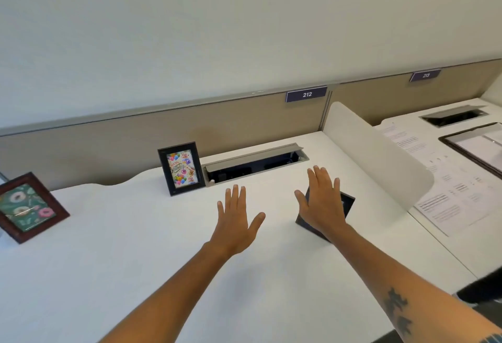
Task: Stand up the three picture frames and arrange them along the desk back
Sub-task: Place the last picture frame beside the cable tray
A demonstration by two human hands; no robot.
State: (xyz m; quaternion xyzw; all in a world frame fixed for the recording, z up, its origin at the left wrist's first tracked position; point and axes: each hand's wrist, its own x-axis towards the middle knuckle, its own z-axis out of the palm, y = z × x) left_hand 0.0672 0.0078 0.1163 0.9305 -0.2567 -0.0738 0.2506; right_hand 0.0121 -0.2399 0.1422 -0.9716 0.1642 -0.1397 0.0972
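A black frame with a birthday card (181, 168) stands upright at the desk back, left of the cable hatch. At the far left a brown wooden frame with a donut picture (28, 207) stands leaning back. A third, dark frame (346, 202) lies low on the desk at centre right, mostly hidden under my right hand (322, 201), which hovers over it with fingers spread; whether it touches the frame I cannot tell. My left hand (235, 219) is stretched out flat over the white desk (130, 247), fingers apart and holding nothing.
An open grey cable hatch (255, 164) is set into the desk back. A beige partition (122, 136) with label 212 runs behind. A white rounded divider (380, 158) separates the neighbouring desk, which holds papers (445, 198) and a clipboard.
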